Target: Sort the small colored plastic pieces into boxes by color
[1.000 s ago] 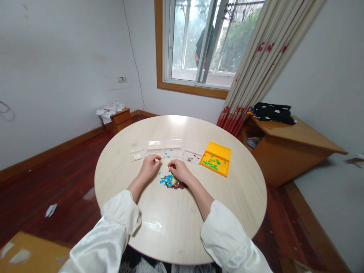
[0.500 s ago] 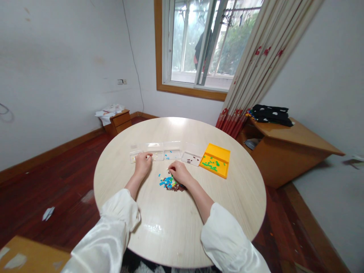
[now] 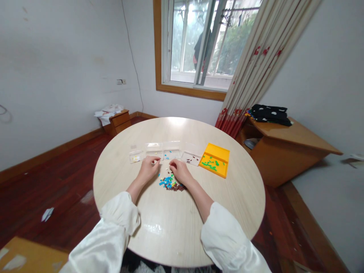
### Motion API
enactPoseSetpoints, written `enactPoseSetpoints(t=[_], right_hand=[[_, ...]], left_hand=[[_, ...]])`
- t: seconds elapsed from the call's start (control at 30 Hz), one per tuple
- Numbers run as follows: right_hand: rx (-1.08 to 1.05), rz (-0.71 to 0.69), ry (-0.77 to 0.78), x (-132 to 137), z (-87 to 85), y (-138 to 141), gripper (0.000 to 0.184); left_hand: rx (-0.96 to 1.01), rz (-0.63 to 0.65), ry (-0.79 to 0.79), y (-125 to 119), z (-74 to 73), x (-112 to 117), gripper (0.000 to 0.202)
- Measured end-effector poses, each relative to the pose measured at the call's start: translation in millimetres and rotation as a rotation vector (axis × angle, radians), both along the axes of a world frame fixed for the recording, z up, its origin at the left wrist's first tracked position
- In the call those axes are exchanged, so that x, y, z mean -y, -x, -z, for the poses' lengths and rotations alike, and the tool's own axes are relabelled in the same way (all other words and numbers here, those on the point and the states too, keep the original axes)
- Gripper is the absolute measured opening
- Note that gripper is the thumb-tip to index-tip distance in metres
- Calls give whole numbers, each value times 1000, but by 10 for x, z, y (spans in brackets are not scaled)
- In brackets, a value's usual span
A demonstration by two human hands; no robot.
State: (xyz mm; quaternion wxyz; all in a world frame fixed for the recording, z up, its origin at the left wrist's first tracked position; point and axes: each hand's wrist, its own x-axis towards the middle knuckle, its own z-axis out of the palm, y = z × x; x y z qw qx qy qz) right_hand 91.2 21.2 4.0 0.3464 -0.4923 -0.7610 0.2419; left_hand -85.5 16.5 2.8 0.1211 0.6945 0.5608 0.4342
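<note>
A small heap of tiny blue, green, yellow and brown pieces (image 3: 170, 182) lies on the round pale wooden table (image 3: 176, 223). My left hand (image 3: 149, 170) rests just left of the heap, fingers curled in a pinch near the clear trays; what it holds is too small to see. My right hand (image 3: 179, 170) sits over the heap's far side, fingers curled toward the left hand. Behind both hands runs a row of clear plastic trays (image 3: 166, 152) with a few sorted pieces. A yellow tray (image 3: 220, 154) with green pieces stands at the right end.
A low wooden cabinet (image 3: 287, 149) with dark folded cloth (image 3: 270, 113) stands to the right, a curtain (image 3: 256, 64) beside it. A small wooden bedside table (image 3: 118, 119) with papers is at the left wall. A cardboard box (image 3: 25, 256) sits at lower left.
My left hand went out to the leftmost clear tray and has come back beside the heap. My right hand has edged slightly forward and left.
</note>
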Motion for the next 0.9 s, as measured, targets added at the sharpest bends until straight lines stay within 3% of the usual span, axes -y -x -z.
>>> enactPoseSetpoints(t=[0.13, 0.37, 0.73, 0.9], right_hand=[[-149, -23, 11, 2, 24, -3, 12], [-256, -69, 27, 40, 15, 19, 6], [-327, -90, 80, 50, 25, 37, 6], [-311, -79, 33, 54, 33, 57, 6]], left_hand=[[-20, 137, 13, -90, 12, 66, 17], [-31, 238, 63, -142, -34, 114, 15], [-24, 213, 83, -144, -44, 116, 11], [3, 160, 47, -106, -25, 63, 12]])
